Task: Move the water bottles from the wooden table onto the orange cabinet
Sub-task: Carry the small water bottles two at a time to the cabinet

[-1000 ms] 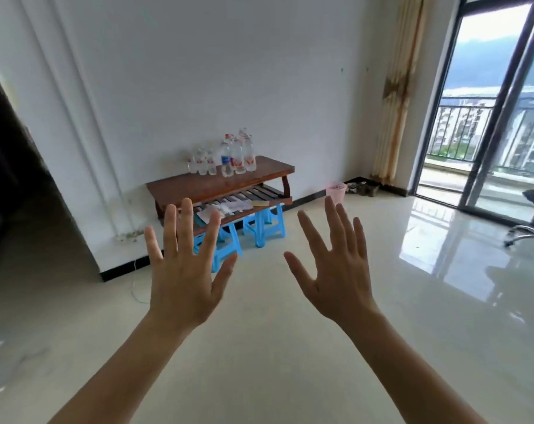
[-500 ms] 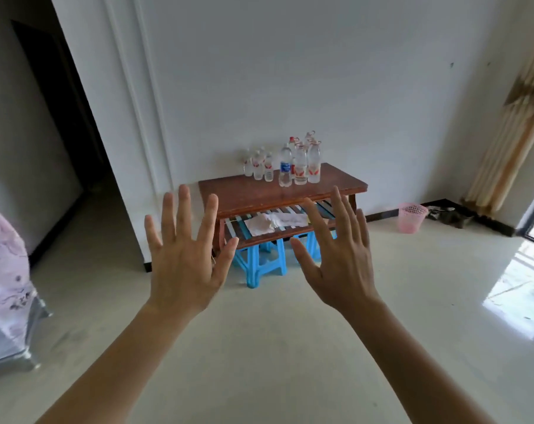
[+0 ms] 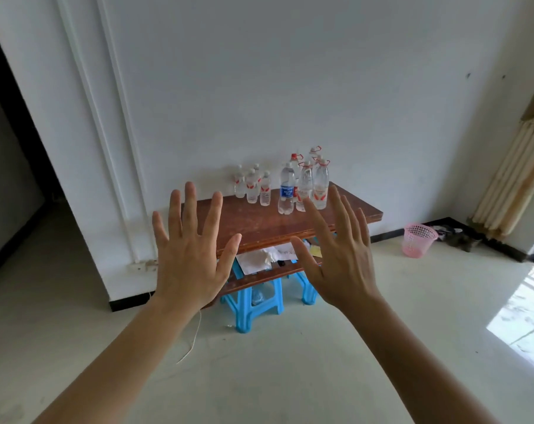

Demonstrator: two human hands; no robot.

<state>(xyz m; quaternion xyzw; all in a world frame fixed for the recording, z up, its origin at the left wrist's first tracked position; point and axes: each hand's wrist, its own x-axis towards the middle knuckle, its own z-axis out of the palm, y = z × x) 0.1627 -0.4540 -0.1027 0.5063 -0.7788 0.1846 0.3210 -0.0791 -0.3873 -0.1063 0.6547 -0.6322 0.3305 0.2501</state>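
Observation:
A wooden table (image 3: 261, 223) stands against the white wall ahead. At its back edge sit several clear water bottles: a group of small bottles (image 3: 252, 185) on the left and taller bottles (image 3: 305, 186) on the right, one with a blue label (image 3: 286, 191). My left hand (image 3: 190, 249) and my right hand (image 3: 340, 257) are raised in front of me, palms away, fingers spread, holding nothing, still well short of the table. No orange cabinet is in view.
Blue plastic stools (image 3: 250, 304) stand under the table, and papers (image 3: 259, 258) lie on its lower shelf. A pink waste basket (image 3: 418, 240) sits on the floor to the right, near a curtain (image 3: 516, 175). A dark doorway (image 3: 11, 166) opens at left. A thin cord (image 3: 193, 341) trails on the floor.
The view has swung left and come closer to the table, which now looks larger and centred. Both hands stay raised and spread, empty.

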